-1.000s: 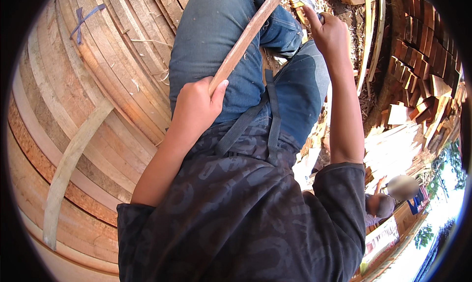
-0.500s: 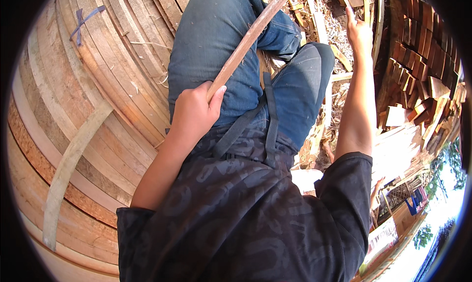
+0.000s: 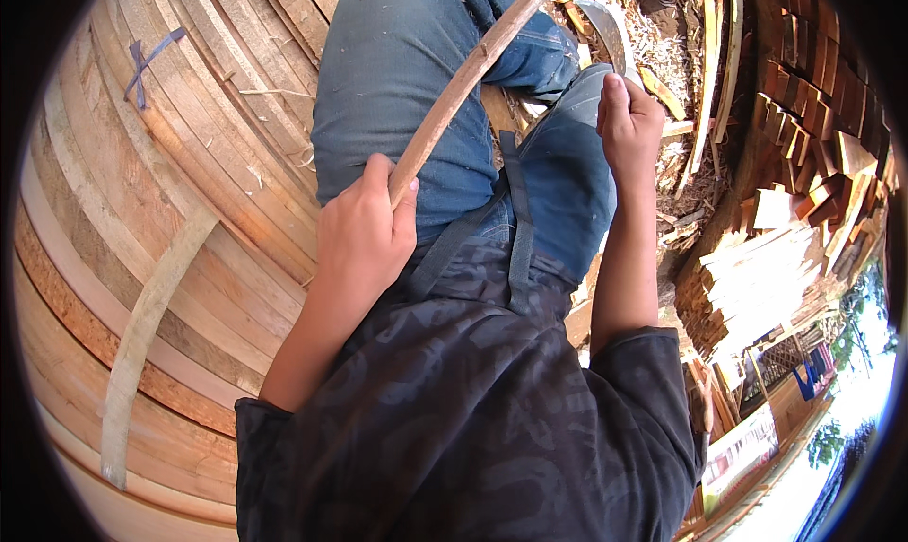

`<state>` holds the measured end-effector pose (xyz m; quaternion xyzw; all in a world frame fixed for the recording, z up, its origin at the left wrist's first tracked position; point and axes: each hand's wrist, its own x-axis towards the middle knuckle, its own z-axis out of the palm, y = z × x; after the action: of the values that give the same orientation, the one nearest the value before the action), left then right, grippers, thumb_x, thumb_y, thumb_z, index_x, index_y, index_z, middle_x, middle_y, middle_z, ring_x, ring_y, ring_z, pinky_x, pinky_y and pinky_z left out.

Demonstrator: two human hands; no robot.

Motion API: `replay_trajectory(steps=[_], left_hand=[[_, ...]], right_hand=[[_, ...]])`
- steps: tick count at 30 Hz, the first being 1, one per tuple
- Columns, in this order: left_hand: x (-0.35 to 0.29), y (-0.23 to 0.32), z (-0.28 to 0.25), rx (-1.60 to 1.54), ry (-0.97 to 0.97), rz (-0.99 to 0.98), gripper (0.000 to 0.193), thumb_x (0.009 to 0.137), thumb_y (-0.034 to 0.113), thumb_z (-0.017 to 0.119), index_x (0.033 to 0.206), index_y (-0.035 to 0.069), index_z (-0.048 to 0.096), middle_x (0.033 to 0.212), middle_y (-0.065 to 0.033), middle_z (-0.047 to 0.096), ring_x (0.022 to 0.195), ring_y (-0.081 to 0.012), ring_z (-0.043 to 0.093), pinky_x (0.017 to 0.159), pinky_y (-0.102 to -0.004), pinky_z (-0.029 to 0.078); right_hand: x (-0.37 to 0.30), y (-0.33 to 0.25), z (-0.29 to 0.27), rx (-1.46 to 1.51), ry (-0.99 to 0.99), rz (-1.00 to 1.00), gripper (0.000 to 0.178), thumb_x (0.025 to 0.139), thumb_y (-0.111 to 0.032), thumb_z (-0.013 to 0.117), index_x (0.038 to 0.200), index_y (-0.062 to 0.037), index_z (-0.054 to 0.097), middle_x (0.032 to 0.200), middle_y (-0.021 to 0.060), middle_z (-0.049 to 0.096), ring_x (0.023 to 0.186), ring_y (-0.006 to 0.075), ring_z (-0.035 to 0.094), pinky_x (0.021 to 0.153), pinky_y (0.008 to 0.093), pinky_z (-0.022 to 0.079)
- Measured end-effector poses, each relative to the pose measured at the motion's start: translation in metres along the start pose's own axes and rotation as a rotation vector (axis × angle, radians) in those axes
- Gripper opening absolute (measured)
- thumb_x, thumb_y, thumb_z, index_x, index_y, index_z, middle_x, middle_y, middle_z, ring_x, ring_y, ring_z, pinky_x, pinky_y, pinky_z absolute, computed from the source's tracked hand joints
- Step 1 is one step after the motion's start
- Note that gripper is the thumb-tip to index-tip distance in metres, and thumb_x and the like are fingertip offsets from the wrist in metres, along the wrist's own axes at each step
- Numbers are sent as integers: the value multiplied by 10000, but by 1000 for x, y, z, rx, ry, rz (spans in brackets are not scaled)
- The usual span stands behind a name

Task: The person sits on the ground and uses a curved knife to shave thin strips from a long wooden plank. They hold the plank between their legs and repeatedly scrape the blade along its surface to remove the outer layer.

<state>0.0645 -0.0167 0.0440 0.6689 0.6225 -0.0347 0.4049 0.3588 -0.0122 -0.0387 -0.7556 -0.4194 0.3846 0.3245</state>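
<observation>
My left hand [image 3: 367, 218] is closed round the lower end of a long wooden stick [image 3: 456, 104]. The stick slants up and to the right across my jeans and leaves the view at the top edge. My right hand [image 3: 628, 121], closed as well, grips a knife [image 3: 608, 29] with a curved metal blade, which points up and leans left. Its handle is hidden in the fist. Between the blade and the stick there is a gap.
Long wooden boards [image 3: 123, 268] lie at my left, with a curved pale strip [image 3: 151, 310] and a crossed dark strap [image 3: 144, 64] on them. Wood shavings [image 3: 662, 22] and thin strips [image 3: 705, 88] cover the ground ahead right. Stacked wood pieces [image 3: 813, 135] stand at the far right.
My right hand has come back toward me and to the left with the knife, whose blade now shows clearly. My left hand keeps its hold on the stick, which has shifted slightly.
</observation>
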Motion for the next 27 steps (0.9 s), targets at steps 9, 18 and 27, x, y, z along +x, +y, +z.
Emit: replay_trajectory(steps=[9, 18, 27], left_hand=[[6, -5, -15, 99, 120, -105, 425, 917, 333, 624, 1081, -7, 429, 878, -276, 620, 814, -473, 615, 690, -517, 470], [15, -29, 10, 128, 187, 7, 436, 883, 342, 661, 990, -6, 421, 859, -236, 575, 757, -458, 621, 635, -518, 488], [18, -25, 10, 133, 209, 21, 406, 878, 312, 668, 956, 1, 419, 844, -257, 576, 756, -469, 610, 623, -517, 483]], right_hand=[[-15, -53, 9, -329, -84, -187, 467, 885, -376, 707, 665, 24, 609, 451, 127, 463, 377, 237, 418, 422, 367, 340], [-3, -60, 25, -567, -105, -229, 600, 872, -538, 641, 603, -4, 591, 528, 196, 553, 527, 410, 571, 497, 467, 449], [22, -48, 28, -783, -25, -292, 650, 849, -630, 604, 581, -38, 593, 514, 146, 583, 522, 349, 619, 499, 429, 492]])
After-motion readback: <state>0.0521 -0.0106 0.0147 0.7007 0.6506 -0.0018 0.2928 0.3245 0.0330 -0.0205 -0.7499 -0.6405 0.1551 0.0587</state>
